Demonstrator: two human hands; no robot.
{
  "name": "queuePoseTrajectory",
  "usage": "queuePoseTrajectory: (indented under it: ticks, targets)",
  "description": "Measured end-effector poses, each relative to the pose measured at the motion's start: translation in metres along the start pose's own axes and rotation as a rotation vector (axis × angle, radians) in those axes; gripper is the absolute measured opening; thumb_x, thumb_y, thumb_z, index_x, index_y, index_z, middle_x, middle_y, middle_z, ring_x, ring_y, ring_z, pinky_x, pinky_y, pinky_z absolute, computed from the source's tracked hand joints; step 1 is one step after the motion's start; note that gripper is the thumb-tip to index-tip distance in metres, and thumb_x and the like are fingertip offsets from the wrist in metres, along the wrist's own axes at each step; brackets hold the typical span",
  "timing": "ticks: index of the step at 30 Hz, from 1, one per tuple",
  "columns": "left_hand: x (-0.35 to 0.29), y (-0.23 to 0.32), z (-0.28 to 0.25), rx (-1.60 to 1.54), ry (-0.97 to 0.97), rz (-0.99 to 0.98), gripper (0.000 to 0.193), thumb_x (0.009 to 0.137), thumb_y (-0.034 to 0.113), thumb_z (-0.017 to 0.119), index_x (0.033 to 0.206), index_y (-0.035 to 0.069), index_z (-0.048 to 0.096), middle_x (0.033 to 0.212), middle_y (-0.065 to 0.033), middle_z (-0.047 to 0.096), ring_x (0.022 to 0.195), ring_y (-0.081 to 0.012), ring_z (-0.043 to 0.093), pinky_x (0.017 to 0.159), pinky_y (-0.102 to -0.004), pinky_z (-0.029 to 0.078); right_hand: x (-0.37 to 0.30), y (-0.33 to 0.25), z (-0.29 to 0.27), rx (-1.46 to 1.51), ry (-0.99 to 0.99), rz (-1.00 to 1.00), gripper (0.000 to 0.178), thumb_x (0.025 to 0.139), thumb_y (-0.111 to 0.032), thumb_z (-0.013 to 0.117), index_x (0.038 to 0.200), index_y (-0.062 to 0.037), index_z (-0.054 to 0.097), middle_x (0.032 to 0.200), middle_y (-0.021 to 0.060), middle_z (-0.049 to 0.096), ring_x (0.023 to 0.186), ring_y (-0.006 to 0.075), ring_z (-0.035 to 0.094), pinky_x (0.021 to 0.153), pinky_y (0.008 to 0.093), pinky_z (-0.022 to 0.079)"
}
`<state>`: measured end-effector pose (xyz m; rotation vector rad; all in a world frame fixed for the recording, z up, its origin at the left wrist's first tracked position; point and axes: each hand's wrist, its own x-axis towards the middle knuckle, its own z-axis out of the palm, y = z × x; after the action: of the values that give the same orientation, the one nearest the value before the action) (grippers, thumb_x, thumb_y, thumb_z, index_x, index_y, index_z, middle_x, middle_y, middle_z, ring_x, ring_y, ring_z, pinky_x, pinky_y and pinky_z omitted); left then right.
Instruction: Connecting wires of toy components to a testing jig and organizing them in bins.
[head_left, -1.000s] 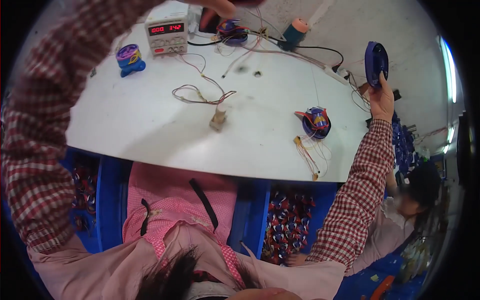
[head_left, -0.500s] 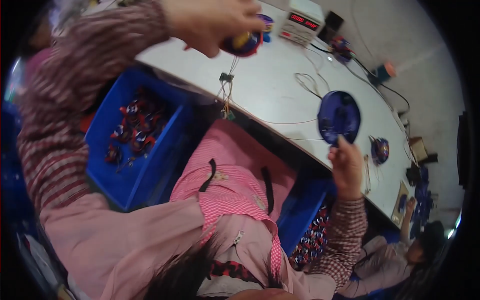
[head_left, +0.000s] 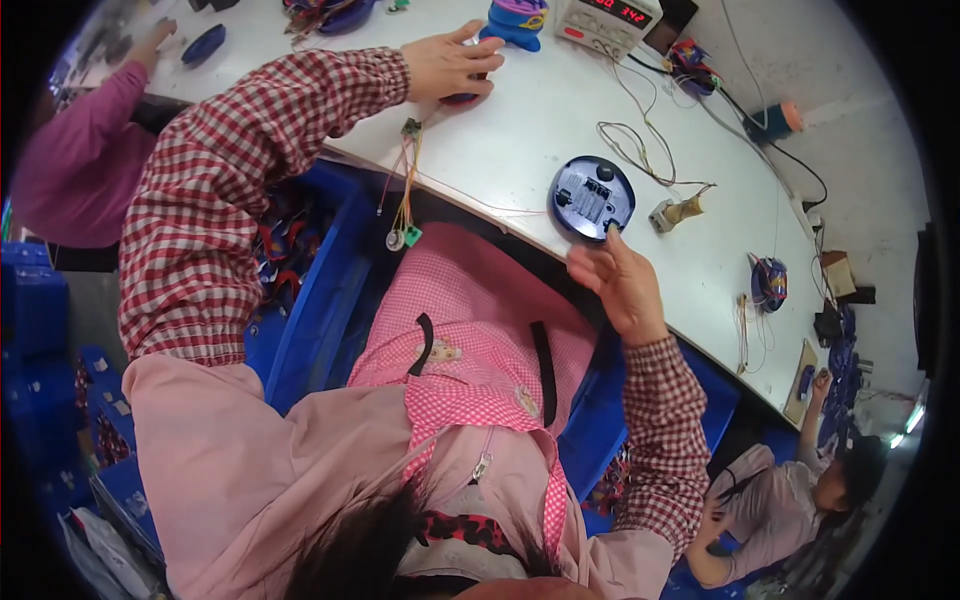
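Currently, I have the dark-blue oval housing (head_left: 594,198) on the near side of the power supply (head_left: 592,27); its long axis is unclear. The right hand (head_left: 630,292) is nearer, a fingertip at its near rim; whether it pinches, I cannot tell. Left of the supply, the left hand (head_left: 448,66) fans its fingers over a red-and-blue piece (head_left: 461,99); grip hidden.
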<state>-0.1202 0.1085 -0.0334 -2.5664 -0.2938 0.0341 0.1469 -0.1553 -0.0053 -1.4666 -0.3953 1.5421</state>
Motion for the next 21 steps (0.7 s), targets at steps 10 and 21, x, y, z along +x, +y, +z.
queuePoseTrajectory:
  ticks: [10, 21]
  targets:
    - [-0.020, 0.049, -0.077, -0.394, 0.203, -0.332, 0.039, 0.082, 0.020, 0.059, 0.119, 0.011, 0.051, 0.128, -0.0120, 0.046, 0.122, -0.0246, 0.041, 0.102, -0.0419, 0.032, 0.041, -0.060, -0.081, -0.839, 0.479, -0.753, 0.043, 0.083, -0.027, 0.067, 0.110, 0.0021, 0.053, 0.084, 0.0061, 0.059, 0.055, 0.0067, 0.046, 0.050, 0.0189, 0.041]
    - [0.082, 0.128, -0.060, -1.264, 0.169, -0.707, 0.033, 0.082, 0.025, 0.057, 0.102, 0.000, 0.055, 0.074, -0.0197, 0.064, 0.072, -0.0355, 0.063, 0.067, -0.0407, 0.049, -0.001, -0.054, 0.015, -0.524, 0.017, -0.771, 0.014, 0.084, -0.009, 0.065, 0.091, 0.0014, 0.059, 0.078, 0.0033, 0.059, 0.057, 0.0075, 0.053, 0.053, 0.0206, 0.047]
